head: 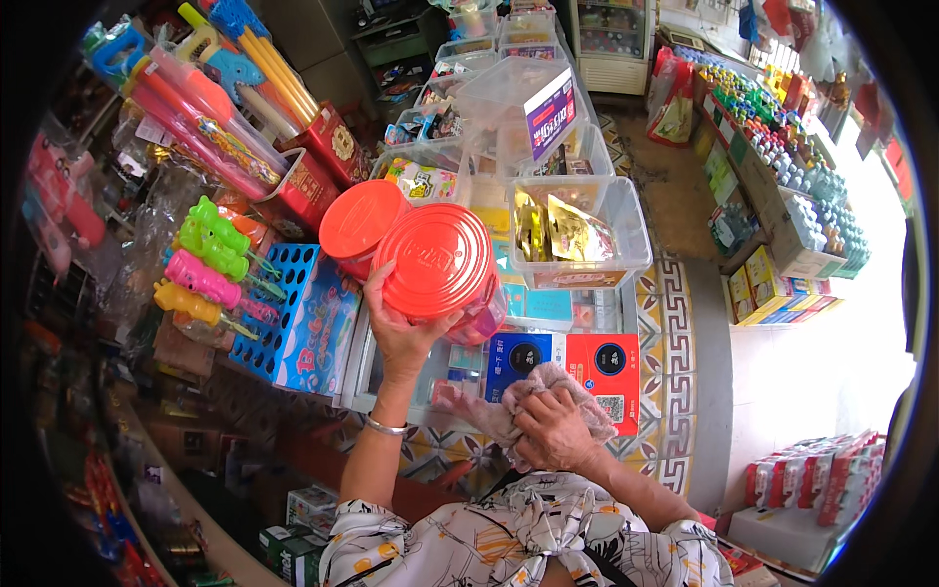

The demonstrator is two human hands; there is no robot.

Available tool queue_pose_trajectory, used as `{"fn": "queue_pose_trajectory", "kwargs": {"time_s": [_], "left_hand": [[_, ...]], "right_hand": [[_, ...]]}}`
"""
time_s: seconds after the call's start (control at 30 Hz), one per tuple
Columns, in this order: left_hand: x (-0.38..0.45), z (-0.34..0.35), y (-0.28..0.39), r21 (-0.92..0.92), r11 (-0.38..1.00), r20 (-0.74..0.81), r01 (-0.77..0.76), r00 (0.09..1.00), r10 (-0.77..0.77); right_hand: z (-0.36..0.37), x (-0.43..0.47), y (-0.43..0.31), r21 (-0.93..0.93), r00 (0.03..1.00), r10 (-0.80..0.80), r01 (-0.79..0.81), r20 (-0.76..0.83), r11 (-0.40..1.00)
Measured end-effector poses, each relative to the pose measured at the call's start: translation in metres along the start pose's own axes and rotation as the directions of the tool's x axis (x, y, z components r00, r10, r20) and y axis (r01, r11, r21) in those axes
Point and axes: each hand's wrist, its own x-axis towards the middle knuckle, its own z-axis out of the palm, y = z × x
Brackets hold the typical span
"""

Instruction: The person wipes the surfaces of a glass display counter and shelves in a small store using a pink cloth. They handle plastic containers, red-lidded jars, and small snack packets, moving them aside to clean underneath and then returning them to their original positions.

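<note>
My left hand (407,330) grips a clear plastic jar with a red lid (434,260) near the lid's lower left edge. Just behind it, to the left, stands a second red-lidded jar (363,219). My right hand (554,433) is closed on a crumpled pinkish cloth (565,385), which lies over part of a blue and red payment board (623,367) on the glass counter. One end of the cloth trails left towards my left wrist. Past the board are a teal box (539,308) and an open clear bin (638,242) holding gold packets (579,231).
On the left stand a bubble-toy display box (323,341), colourful bubble toys (209,286) and red tins (312,183) of long toys. Rows of clear snack bins run away from me. Bottled drinks (799,161) line the right side, beyond the patterned floor.
</note>
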Motion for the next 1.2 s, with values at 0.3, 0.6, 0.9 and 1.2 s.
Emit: {"fn": "queue_pose_trajectory", "kwargs": {"time_s": [0.3, 0.6, 0.9, 1.2], "left_hand": [[0.016, 0.042, -0.028, 0.208, 0.973, -0.102, -0.094, 0.988, 0.118], [0.017, 0.069, -0.026, 0.497, 0.863, -0.139, -0.088, 0.974, 0.180], [-0.022, 0.039, 0.012, 0.535, 0.827, -0.106, -0.175, 0.957, 0.271], [0.147, 0.077, 0.049, 0.489, 0.801, 0.305, -0.344, 0.928, 0.213]], "right_hand": [[0.001, -0.002, 0.000, 0.031, 1.000, 0.003, -0.002, -0.016, 1.000], [0.000, -0.001, 0.000, 0.045, 1.000, 0.015, -0.014, -0.017, 0.999], [0.000, -0.002, 0.003, 0.044, 1.000, 0.018, -0.018, -0.010, 0.999], [0.001, -0.004, 0.003, 0.063, 0.999, 0.018, -0.015, -0.043, 0.998]]}}
